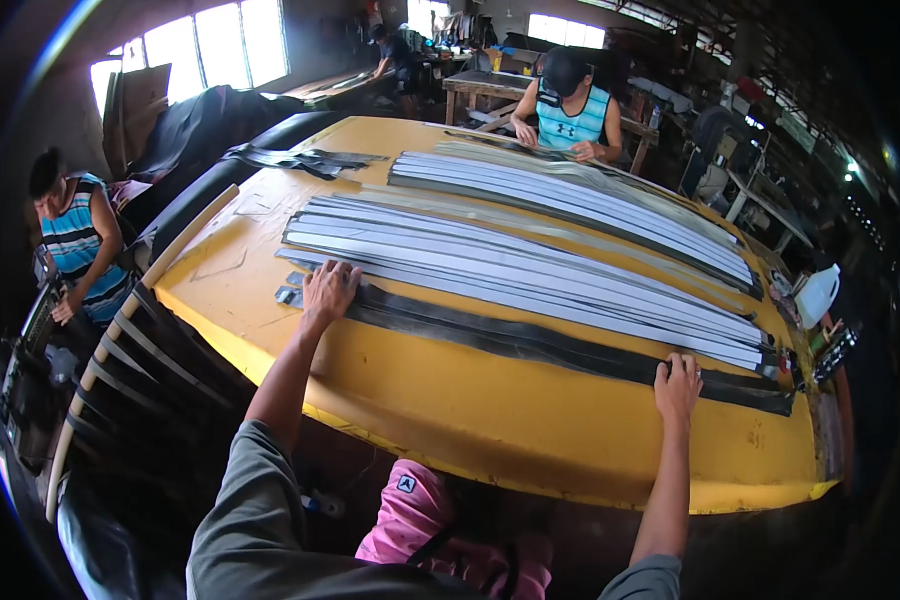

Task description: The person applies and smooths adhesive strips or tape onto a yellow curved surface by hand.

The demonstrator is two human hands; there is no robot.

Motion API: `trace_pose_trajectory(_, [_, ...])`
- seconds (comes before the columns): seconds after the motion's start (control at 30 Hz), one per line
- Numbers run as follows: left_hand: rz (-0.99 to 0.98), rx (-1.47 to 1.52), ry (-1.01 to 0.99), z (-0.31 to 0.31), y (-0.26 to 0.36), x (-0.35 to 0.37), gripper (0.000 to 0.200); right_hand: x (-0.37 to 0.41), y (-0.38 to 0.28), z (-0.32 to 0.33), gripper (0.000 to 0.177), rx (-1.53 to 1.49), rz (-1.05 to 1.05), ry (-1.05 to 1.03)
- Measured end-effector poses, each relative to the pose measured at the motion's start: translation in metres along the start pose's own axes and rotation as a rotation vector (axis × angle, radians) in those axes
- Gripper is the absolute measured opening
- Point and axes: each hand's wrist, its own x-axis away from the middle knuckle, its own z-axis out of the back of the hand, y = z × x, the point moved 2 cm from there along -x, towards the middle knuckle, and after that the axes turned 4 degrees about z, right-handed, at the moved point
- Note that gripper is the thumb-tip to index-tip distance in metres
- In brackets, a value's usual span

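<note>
You stand at a large yellow bench (420, 385), whose wide, flat top seems to let the long strips lie at full length without hanging over. Next in size, the nearer white strips (490, 265) lie side by side just beyond your hands, perhaps so that they are in order and easy to reach; the farther white strips (570, 205) make a separate group, near the other person (575, 112) across from you. Closest to you is the long black strip (490, 330), lying along the edge of the nearer group. Your left hand (331, 292) is at its left end and your right hand (679, 384) is well toward its right end, a wide spacing that probably helps to make it straight and flat. The fingers of each grip are bent down on it; I cannot tell if they pinch it or only press. Smallest, the grey scraps (289, 291) lie beside your left hand.
</note>
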Motion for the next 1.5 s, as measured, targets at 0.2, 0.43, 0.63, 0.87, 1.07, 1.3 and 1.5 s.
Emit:
trace_pose_trajectory(0.2, [-0.108, 0.018, 0.046, -0.002, -0.003, 0.017, 0.043, -0.001, 0.0, 0.001, 0.021, -0.011, -0.017, -0.041])
trace_pose_trajectory(0.43, [-0.108, 0.01, 0.111, -0.016, -0.04, 0.003, 0.045, -0.004, -0.001, -0.005, 0.019, -0.016, 0.026, 0.03])
trace_pose_trajectory(0.63, [-0.262, 0.136, -0.003, -0.005, -0.061, -0.014, 0.019, -0.003, -0.002, -0.002, 0.031, -0.089, 0.048, 0.136])
trace_pose_trajectory(0.87, [-0.358, 0.281, 0.219, -0.034, -0.099, -0.031, 0.03, 0.002, -0.032, 0.017, 0.031, 0.157, 0.131, 0.196])
trace_pose_trajectory(1.07, [-0.402, 0.076, 0.482, 0.0, -0.047, -0.007, 0.022, -0.007, -0.21, 0.018, 0.038, -0.563, 0.307, 0.043])
trace_pose_trajectory(1.3, [-0.41, 0.002, 0.591, 0.003, -0.043, -0.003, 0.019, -0.025, -0.452, -0.003, 0.074, -0.723, 0.762, -0.188])
trace_pose_trajectory(1.5, [-0.352, -0.013, 0.57, 0.006, -0.04, 0.0, 0.021, -0.032, -0.509, -0.063, 0.074, -0.686, 0.779, -0.226])
